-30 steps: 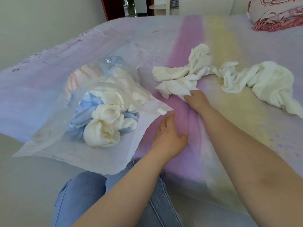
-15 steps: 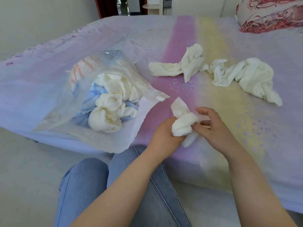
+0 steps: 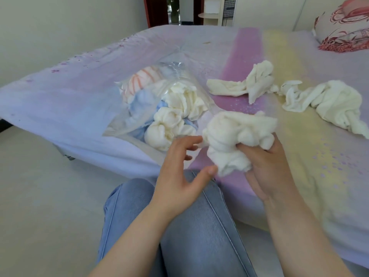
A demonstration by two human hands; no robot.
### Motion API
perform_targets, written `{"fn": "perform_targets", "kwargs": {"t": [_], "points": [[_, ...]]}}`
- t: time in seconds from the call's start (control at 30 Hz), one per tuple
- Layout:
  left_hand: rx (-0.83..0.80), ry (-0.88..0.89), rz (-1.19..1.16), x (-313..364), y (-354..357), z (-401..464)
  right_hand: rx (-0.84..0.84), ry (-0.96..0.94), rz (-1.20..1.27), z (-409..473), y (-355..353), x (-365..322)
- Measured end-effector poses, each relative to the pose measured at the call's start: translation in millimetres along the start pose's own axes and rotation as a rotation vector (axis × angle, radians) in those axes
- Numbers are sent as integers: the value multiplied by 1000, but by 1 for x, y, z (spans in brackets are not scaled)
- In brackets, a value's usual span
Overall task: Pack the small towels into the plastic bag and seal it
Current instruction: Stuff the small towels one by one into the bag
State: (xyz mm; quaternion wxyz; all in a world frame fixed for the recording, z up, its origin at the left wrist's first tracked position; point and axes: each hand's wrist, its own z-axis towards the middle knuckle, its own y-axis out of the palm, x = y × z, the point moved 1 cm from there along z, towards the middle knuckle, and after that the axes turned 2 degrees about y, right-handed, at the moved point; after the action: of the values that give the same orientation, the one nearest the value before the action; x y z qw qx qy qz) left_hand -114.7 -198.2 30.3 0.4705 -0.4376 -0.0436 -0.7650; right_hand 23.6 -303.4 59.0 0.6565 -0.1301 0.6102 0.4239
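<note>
Plastic bag [image 3: 127, 124] holds bundled towels [image 3: 171, 124] (white, blue, striped).

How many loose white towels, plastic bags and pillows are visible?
Loose white towels: 3, one in the right hand at, two on the bed at and
Plastic bags: 1
Pillows: 1
Total: 5

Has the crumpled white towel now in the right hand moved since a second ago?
Yes. The crumpled white towel left the loose pile on the bed, coming nearer the person and leftward toward the clear plastic bag.
</note>
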Motion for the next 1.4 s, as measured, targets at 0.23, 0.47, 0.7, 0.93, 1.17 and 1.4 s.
{"fn": "perform_targets", "kwargs": {"t": [0.23, 0.47, 0.7, 0.93, 1.17, 1.4], "points": [[67, -637, -38, -46, -3, -27, -92, -392, -640, 27, 77, 21], [96, -626, 285, -55, -9, -33, -280, -103, -1431, 44, 80, 61], [170, -687, 230, -70, -10, -47, -249, 1, -1420, 42, 74, 45], [91, -686, 194, -70, -1, -20, -580, 133, -1150, 46, 93, 44], [164, -589, 189, -69, -8, -23, -686, 69, -1635, 99, 105, 57], [186, -528, 158, -64, -8, -23, -638, 155, -1769, 129, 119, 79]]}}
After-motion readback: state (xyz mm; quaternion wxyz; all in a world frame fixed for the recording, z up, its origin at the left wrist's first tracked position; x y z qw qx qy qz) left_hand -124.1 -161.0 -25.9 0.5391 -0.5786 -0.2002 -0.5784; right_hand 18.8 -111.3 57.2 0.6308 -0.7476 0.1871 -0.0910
